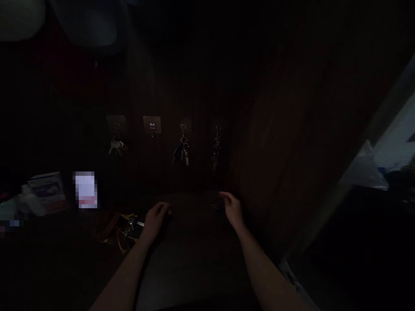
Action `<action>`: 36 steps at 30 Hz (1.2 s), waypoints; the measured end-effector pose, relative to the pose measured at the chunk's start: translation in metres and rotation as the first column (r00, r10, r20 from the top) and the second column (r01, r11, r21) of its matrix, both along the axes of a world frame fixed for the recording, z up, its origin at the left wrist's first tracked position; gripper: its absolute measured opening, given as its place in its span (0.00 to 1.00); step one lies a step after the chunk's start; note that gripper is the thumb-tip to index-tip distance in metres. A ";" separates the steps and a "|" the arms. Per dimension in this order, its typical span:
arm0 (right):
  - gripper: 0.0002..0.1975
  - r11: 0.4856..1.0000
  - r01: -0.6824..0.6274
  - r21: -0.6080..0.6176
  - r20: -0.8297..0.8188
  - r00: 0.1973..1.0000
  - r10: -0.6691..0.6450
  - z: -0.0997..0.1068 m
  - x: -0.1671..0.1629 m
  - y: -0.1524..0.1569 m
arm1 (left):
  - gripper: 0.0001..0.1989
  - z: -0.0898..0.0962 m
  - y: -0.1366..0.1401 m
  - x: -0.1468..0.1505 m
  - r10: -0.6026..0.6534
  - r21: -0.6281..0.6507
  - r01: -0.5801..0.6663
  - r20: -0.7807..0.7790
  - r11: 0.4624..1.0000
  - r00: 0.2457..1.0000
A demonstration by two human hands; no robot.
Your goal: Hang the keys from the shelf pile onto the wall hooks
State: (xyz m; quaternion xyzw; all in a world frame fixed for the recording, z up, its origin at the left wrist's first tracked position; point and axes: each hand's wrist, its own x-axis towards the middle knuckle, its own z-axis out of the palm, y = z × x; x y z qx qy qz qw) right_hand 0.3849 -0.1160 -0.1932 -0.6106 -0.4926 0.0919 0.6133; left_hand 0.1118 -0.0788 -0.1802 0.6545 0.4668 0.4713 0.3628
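Note:
My left hand (158, 217) is low over the dark wooden surface, its fingers curled inward. Its palm side is hidden, so I cannot make out whether anything is in it. Just left of that wrist lies a pile of keys (129, 226) with yellow straps or cords. My right hand (233, 210) is farther right, fingers stretched out to the left. Close under those fingers is a small dark object (216, 207) with a thin glint; contact is unclear. Three bunches of keys hang on the back panel: a left bunch (117, 146), a middle bunch (182, 151) and a right bunch (216, 152).
One wall hook (152, 126) holds no keys. On the left stand a box (48, 190), a white bottle (32, 201) and a blurred-out bright card-like thing (86, 190). A wooden side panel (272, 151) rises at right, with a clear plastic bag (368, 168) beyond it. The scene is very dark.

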 end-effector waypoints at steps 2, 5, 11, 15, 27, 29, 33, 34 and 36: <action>0.18 0.997 0.046 -0.061 0.152 0.988 -0.036 -0.006 0.002 -0.005 | 0.19 0.001 -0.001 0.000 -0.003 -0.002 0.003 -0.011 1.000 1.000; 0.22 0.985 0.107 -0.139 0.337 0.940 -0.054 -0.008 0.001 -0.010 | 0.18 0.001 -0.002 0.000 -0.001 -0.011 0.001 -0.008 1.000 1.000; 0.23 0.982 0.024 -0.185 0.321 0.946 0.037 -0.005 -0.009 -0.009 | 0.18 0.000 0.000 0.001 -0.007 -0.006 0.007 -0.011 1.000 1.000; 0.19 0.968 -0.164 -0.191 0.180 0.963 0.199 -0.003 -0.034 -0.007 | 0.16 -0.001 -0.004 0.004 -0.031 0.060 0.037 -0.084 0.998 0.996; 0.15 0.929 -0.365 -0.051 0.113 0.923 0.369 0.003 -0.063 -0.004 | 0.15 -0.010 -0.017 0.008 -0.233 0.329 0.437 -0.509 0.837 0.829; 0.15 0.931 -0.359 -0.071 0.213 0.906 0.365 0.002 -0.061 -0.005 | 0.17 -0.012 -0.015 0.008 -0.225 0.315 0.423 -0.508 0.850 0.831; 0.14 0.919 -0.379 -0.109 0.350 0.851 0.392 -0.001 -0.066 -0.006 | 0.14 -0.014 -0.013 0.007 -0.217 0.280 0.387 -0.487 0.878 0.846; 0.13 0.916 -0.384 -0.118 0.371 0.838 0.399 -0.002 -0.067 -0.006 | 0.14 -0.014 -0.013 0.007 -0.220 0.278 0.386 -0.483 0.880 0.848; 0.12 0.910 -0.391 -0.135 0.404 0.818 0.411 -0.002 -0.069 -0.006 | 0.13 -0.013 -0.013 0.007 -0.232 0.272 0.393 -0.477 0.878 0.848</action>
